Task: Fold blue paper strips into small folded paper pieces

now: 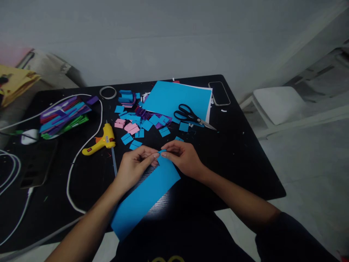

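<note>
A long blue paper sheet (147, 194) slants across the near edge of the black table. Its far end is pinched between thumb and fingers by my left hand (139, 162) and my right hand (181, 156), which almost meet there. That end looks bent up or folded under my fingertips. Just beyond my hands lie several small folded blue paper pieces (146, 125) and some pink ones (132, 128). Black-handled scissors (191, 115) rest partly on a stack of blue sheets (177, 98), blades pointing right.
A yellow glue gun (102, 141) with its glue stick lies left of my hands, within a looped white cable (71, 174). Bundled coloured strips (64, 116), a tape ring (108, 92) and a phone (220, 94) are on the table. A white stool (278, 103) stands to the right.
</note>
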`<state>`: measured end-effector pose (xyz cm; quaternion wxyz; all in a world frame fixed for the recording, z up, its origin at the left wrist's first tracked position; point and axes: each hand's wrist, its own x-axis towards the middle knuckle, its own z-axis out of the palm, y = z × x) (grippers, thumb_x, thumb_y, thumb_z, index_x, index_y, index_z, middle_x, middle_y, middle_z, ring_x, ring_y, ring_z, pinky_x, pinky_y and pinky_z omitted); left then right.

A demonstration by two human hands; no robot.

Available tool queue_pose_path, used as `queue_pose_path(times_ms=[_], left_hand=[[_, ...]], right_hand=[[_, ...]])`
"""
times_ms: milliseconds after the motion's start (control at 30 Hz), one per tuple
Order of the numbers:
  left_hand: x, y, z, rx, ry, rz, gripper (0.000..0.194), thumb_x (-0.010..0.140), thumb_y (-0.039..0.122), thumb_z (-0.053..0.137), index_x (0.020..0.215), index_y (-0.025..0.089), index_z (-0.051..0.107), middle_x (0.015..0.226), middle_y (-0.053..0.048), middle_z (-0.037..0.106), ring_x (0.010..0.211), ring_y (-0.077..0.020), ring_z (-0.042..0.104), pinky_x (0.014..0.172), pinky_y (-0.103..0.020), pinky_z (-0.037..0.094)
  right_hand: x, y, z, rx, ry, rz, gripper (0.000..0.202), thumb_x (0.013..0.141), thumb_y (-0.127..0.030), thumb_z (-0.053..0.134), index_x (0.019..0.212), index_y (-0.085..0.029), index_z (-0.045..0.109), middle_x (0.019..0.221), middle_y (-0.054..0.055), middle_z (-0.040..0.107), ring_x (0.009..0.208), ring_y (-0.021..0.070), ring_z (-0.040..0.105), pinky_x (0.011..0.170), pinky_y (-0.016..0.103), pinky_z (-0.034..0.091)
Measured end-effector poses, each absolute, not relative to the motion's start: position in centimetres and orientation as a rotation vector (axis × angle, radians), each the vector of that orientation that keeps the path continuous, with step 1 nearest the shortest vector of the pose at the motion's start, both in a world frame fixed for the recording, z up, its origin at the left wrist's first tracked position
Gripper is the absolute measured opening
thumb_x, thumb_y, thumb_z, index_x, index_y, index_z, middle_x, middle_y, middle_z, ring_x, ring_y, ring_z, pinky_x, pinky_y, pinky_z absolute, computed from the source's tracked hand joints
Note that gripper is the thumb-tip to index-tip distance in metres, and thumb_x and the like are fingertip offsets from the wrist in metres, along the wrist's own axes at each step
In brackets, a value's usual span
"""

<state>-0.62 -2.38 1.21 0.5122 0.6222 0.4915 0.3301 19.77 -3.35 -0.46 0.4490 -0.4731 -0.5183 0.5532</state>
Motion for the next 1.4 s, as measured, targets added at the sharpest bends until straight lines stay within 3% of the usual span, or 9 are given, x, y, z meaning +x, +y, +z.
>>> queue_pose_path(times_ms=[533, 733, 1167, 1400], left_hand=[[-1.35, -2.10, 1.25, 1.787, 1.109, 0.615, 0.023, 0.101, 0.040, 0.061, 0.095, 0.021, 0.072, 0.074, 0.000, 0.076, 0.068, -0.0145, 0.073, 0.068, -0.023, 0.057], [-1.02, -2.39, 1.11, 1.828, 1.143, 0.583, 0.024, 0.101, 0.041, 0.061, 0.093, 0.021, 0.071, 0.072, 0.001, 0.075, 0.066, -0.0149, 0.071, 0.063, -0.023, 0.054], [-0.69, -2.61, 0.74, 1.808, 1.129, 0.566, 0.023, 0.100, 0.039, 0.062, 0.089, 0.021, 0.070, 0.072, 0.001, 0.073, 0.065, -0.0136, 0.069, 0.064, -0.023, 0.052], [-0.94, -2.42, 0.82, 1.792, 1.146, 0.579, 0.026, 0.100, 0.041, 0.061, 0.088, 0.020, 0.070, 0.070, 0.001, 0.071, 0.063, -0.0140, 0.067, 0.061, -0.024, 0.051]], right_hand=[[20.04, -3.24, -0.57, -1.218, -1.411, 1.379, 0.013, 0.084, -0.025, 0.076, 0.095, -0.020, 0.073, 0.084, 0.001, 0.076, 0.081, 0.0163, 0.074, 0.077, 0.030, 0.058], [19.94, -3.34, -0.66, -1.192, -1.430, 1.467, 0.019, 0.080, -0.023, 0.076, 0.093, -0.022, 0.063, 0.071, -0.005, 0.067, 0.069, 0.0138, 0.068, 0.069, 0.027, 0.055], [19.80, -3.46, -0.68, -1.246, -1.559, 1.412, 0.020, 0.076, -0.020, 0.074, 0.093, -0.021, 0.064, 0.066, -0.008, 0.059, 0.058, 0.0098, 0.050, 0.058, 0.024, 0.038], [19.75, -3.33, -0.85, -1.222, -1.459, 1.494, 0.024, 0.077, -0.021, 0.077, 0.097, -0.021, 0.063, 0.068, -0.006, 0.065, 0.064, 0.0126, 0.062, 0.063, 0.026, 0.047]])
